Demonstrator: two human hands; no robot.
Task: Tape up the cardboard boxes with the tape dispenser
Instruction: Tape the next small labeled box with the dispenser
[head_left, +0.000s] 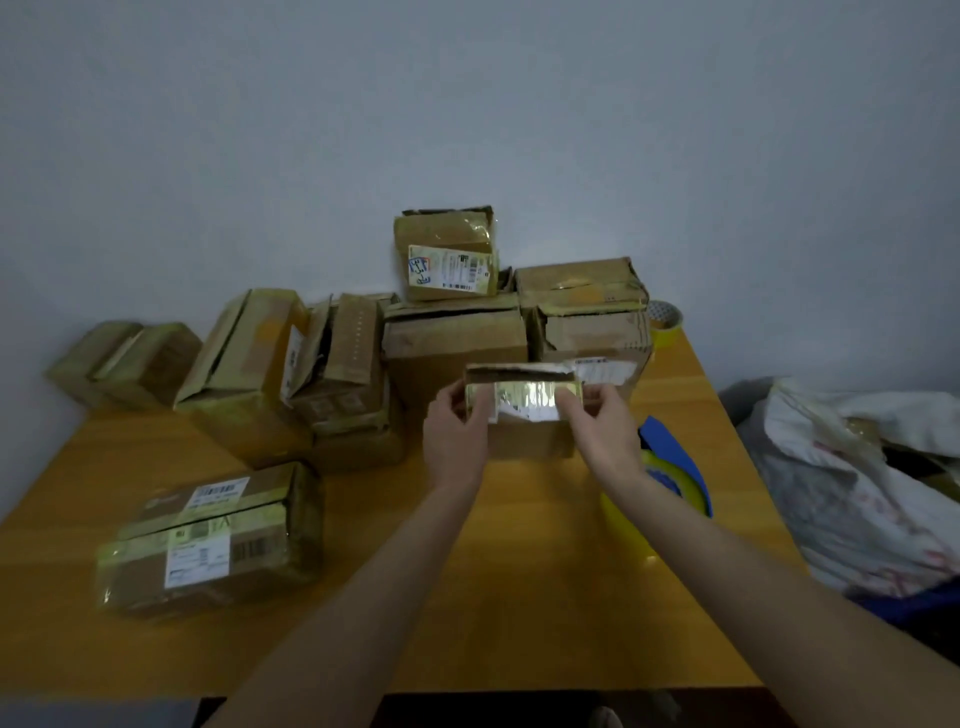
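the counter (519, 613) shows its near edge at the bottom of the view. a wide bare stretch of yellow top lies nearer than the small box (530, 441), crossed only by the two forearms. nearer than the small box and well to its left lies a flat taped box (208, 540) with white labels, with open top between the two. just right of the small box sits the tape dispenser (675, 462), blue with a yellow roll, partly hidden by the right forearm and untouched. further right, past the counter's right edge, is a heap of white cloth (857, 493).

the left grip (454, 436) pinches the small box's upper left corner, fingers curled over the edge. the right grip (605, 431) pinches the upper right corner likewise. shiny tape runs across the box's top front between them. whether the box rests on the counter cannot be told.

close behind the small box a pile of boxes (452, 343) stands against the wall, spreading left. a spare tape roll (665, 325) sits behind and right.
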